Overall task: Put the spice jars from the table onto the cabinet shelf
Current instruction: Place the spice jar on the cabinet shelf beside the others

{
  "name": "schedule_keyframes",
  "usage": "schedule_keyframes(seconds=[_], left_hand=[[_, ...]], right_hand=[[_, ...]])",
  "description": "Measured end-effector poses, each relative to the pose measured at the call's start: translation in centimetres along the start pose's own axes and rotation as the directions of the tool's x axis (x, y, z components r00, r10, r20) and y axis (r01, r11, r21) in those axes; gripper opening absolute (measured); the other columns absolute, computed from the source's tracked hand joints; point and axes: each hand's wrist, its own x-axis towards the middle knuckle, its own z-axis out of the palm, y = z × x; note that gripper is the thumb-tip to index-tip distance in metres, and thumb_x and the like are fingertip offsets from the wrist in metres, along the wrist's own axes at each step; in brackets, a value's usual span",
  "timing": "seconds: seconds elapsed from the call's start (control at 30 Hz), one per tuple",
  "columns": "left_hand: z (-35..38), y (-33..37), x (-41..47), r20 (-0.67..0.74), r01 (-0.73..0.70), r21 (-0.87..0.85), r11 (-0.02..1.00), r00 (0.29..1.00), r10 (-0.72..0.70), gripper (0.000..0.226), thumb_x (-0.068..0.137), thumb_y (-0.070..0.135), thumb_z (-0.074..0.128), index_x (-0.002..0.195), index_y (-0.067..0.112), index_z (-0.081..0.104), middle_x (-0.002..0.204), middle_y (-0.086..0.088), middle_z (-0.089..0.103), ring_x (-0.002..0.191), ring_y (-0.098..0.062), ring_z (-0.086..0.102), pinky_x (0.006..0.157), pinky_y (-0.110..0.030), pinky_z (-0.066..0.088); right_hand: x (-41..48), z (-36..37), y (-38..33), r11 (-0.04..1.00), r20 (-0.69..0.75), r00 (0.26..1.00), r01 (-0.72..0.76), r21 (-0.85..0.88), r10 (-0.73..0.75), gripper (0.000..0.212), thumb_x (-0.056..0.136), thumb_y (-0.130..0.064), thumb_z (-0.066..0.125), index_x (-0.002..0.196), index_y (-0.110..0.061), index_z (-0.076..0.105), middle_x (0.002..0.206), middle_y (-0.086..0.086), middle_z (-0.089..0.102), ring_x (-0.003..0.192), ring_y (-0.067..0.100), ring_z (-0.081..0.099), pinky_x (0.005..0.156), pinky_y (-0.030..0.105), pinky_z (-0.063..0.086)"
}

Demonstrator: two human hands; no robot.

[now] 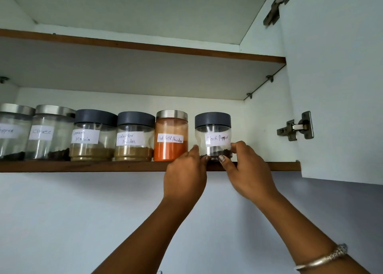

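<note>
A clear jar labelled Black Pepper (213, 130), with a grey lid, stands upright on the lower cabinet shelf (83, 166) at the right end of a row. My left hand (186, 176) grips its lower left side and my right hand (248, 170) grips its lower right side. Just left of it stands the Red Chilli Powder jar (171, 136) with a steel lid. Further left are the Coriander Powder jar (134, 137), the Garam Masala jar (93, 136), the Cloves jar (49, 132) and a jar (12, 131) cut off by the frame edge.
The open cabinet door (335, 87) hangs at the right with two metal hinges (296, 128). An upper shelf (145, 47) spans above the jars. A stretch of bare shelf lies right of the Black Pepper jar. A pale wall (62, 222) runs below the cabinet.
</note>
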Motion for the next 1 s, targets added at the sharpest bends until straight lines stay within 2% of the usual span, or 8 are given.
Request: schedule_keyframes(seconds=[0.17,0.27,0.43,0.57,0.63,0.77,1.0], left_hand=[[0.1,0.1,0.6,0.005,0.032,0.089,0.996,0.999,-0.033,0.03,0.095,0.037,0.043,0.114,0.017,0.056,0.096,-0.003,0.069,0.084,-0.019,0.066,0.064,-0.025,0.045],[0.0,0.3,0.6,0.017,0.054,0.088,0.995,0.998,-0.056,0.029,0.096,0.036,0.042,0.113,0.015,0.053,0.096,-0.004,0.068,0.084,-0.021,0.066,0.065,-0.026,0.047],[-0.4,0.6,0.7,0.066,0.074,0.095,0.993,0.995,-0.08,0.03,0.097,0.035,0.042,0.114,0.013,0.052,0.097,-0.005,0.067,0.086,-0.02,0.066,0.065,-0.024,0.044],[-0.8,0.8,0.9,0.142,0.077,0.13,0.989,0.985,-0.095,0.024,0.097,0.027,0.045,0.111,0.01,0.055,0.101,-0.008,0.067,0.089,-0.022,0.067,0.072,-0.027,0.05],[-1.0,1.0,0.7,0.179,0.053,0.164,0.985,0.98,-0.083,0.026,0.097,0.023,0.047,0.117,0.008,0.05,0.105,-0.009,0.066,0.092,-0.024,0.067,0.075,-0.028,0.052],[-1.3,1.1,0.4,0.195,0.026,0.162,0.986,0.979,-0.057,0.032,0.096,0.02,0.049,0.123,0.01,0.035,0.104,-0.009,0.065,0.09,-0.024,0.068,0.072,-0.028,0.052],[-1.7,0.8,-0.3,0.316,-0.052,0.198,0.979,0.949,-0.014,0.029,0.095,0.015,0.05,0.122,0.009,0.041,0.108,-0.01,0.065,0.095,-0.026,0.067,0.077,-0.03,0.053]], right_hand=[[0.3,0.7,-0.7,0.99,0.033,0.999,-0.01,-0.141,0.015,0.044,0.094,-0.051,0.037,0.12,-0.016,0.046,0.116,0.003,0.062,0.095,0.029,0.059,0.087,0.038,0.044],[0.1,1.2,-0.9,0.979,0.072,0.997,0.01,-0.204,0.005,0.046,0.094,-0.054,0.031,0.119,-0.018,0.046,0.113,0.002,0.065,0.096,0.029,0.058,0.093,0.04,0.04],[-0.4,2.0,-0.9,0.967,0.134,0.99,0.005,-0.256,0.03,0.059,0.091,-0.061,0.027,0.132,-0.02,0.04,0.121,0.0,0.063,0.117,0.029,0.049,0.106,0.048,0.031],[-0.8,1.7,-1.5,0.971,0.126,0.991,-0.015,-0.239,0.046,0.057,0.091,-0.059,0.03,0.131,-0.02,0.042,0.126,0.001,0.059,0.122,0.029,0.045,0.108,0.049,0.029],[-1.1,1.3,-1.9,0.973,0.122,0.99,-0.036,-0.228,0.065,0.058,0.091,-0.059,0.032,0.134,-0.021,0.04,0.131,0.002,0.055,0.127,0.029,0.041,0.109,0.048,0.029],[-1.7,0.8,-2.5,0.974,0.147,0.982,-0.088,-0.21,0.12,0.065,0.091,-0.059,0.035,0.146,-0.024,0.025,0.145,0.0,0.041,0.139,0.028,0.025,0.112,0.053,0.026],[-2.3,0.9,-3.2,0.97,0.183,0.971,-0.112,-0.215,0.153,0.077,0.088,-0.061,0.04,0.15,-0.026,0.01,0.155,-0.001,0.024,0.146,0.03,0.005,0.113,0.058,0.019]])
